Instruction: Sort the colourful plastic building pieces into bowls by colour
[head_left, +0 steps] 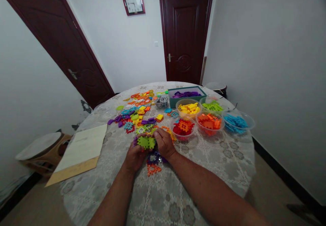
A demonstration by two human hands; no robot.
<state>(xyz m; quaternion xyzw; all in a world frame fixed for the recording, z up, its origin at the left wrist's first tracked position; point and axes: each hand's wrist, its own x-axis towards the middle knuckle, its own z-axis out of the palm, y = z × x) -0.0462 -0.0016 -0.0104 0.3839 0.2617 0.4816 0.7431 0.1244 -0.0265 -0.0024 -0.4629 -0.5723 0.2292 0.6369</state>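
Observation:
Between my two hands is a green toothed plastic building piece (pixel 145 142), joined or held together with purple bits at its left side. My left hand (pixel 134 156) is closed around its left and lower edge. My right hand (pixel 165 143) grips the right end, thumb and fingers pressed against it. Just below lie a dark purple building piece (pixel 152 158) and an orange triangular building piece (pixel 153 169) on the tablecloth. Beyond my hands a green and white window piece (pixel 141 130) lies near other loose pieces.
A clear bowl of red pieces (pixel 182 131) stands right of my hands, beside bowls of orange (pixel 210 123), yellow (pixel 188 108), green (pixel 212 106) and blue pieces (pixel 236 122). Behind is a box (pixel 175 102) with purple pieces. Paper (pixel 81 144) lies left on the round table (pixel 203 171).

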